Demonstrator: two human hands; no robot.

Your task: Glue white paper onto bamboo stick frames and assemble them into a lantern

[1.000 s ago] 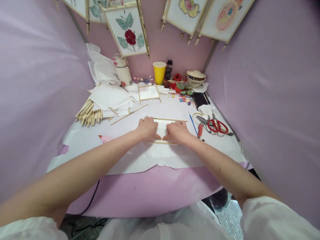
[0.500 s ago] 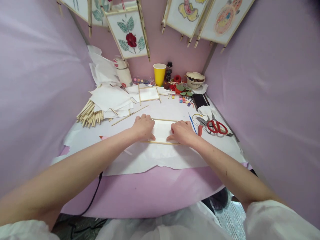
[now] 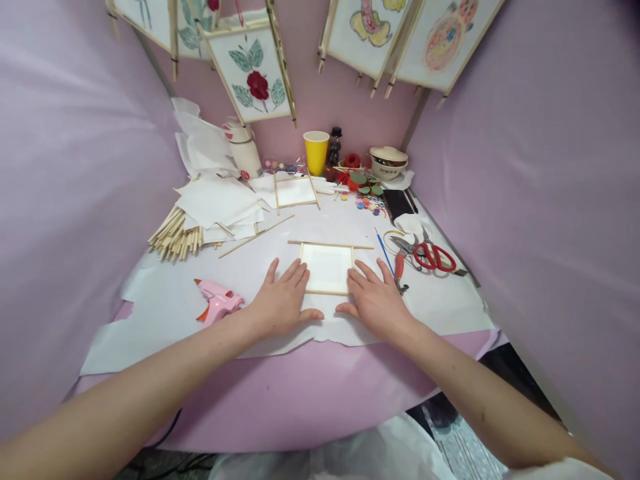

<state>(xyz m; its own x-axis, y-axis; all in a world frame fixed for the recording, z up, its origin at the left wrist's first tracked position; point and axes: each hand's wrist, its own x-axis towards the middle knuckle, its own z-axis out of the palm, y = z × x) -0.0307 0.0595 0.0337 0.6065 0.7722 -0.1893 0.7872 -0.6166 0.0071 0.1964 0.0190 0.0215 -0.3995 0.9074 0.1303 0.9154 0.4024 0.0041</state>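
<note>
Left hand (image 3: pixel 281 301) and right hand (image 3: pixel 374 305) slid back, far from the yellow cup (image 3: pixel 316 152).

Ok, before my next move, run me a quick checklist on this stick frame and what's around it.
Stick frame flat on the white paper: ok.
Top stick even with the frame's sides: not ok, it overhangs both.
Left hand and right hand off the frame: cannot tell, the fingertips sit at its edges.
Pink glue gun within reach: ok, lying left of the left hand.
Corner joints firm: cannot tell from this view.
</note>
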